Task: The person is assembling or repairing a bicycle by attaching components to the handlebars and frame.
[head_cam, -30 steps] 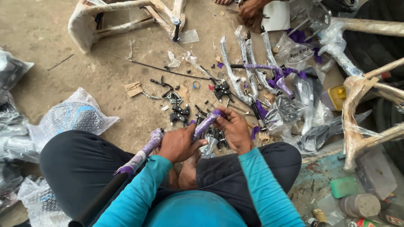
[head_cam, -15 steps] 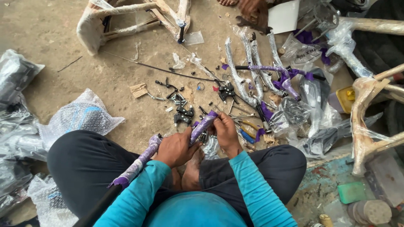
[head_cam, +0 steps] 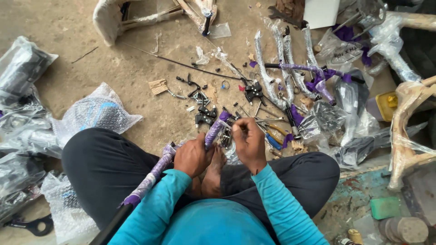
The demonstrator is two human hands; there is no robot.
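Note:
I sit cross-legged on a dirt floor. My left hand (head_cam: 193, 155) grips a long bar wrapped in purple foam (head_cam: 154, 174) that runs from my left knee up to its end (head_cam: 215, 128). At that upper end my right hand (head_cam: 247, 140) is closed on a small metal tool or part; what it is I cannot make out. My bare foot (head_cam: 212, 174) lies under both hands.
Black brake parts (head_cam: 204, 113), pliers and hand tools (head_cam: 272, 134) and thin cables litter the ground ahead. Plastic-wrapped silver and purple bicycle parts (head_cam: 290, 72) lie to the right, bubble wrap (head_cam: 95, 111) and bagged parts (head_cam: 22, 68) to the left, a yellow box (head_cam: 386, 105) far right.
The view has drifted slightly. My right hand has shifted from gripping the bar's purple end to working at its tip with a small item. My left hand keeps its grip.

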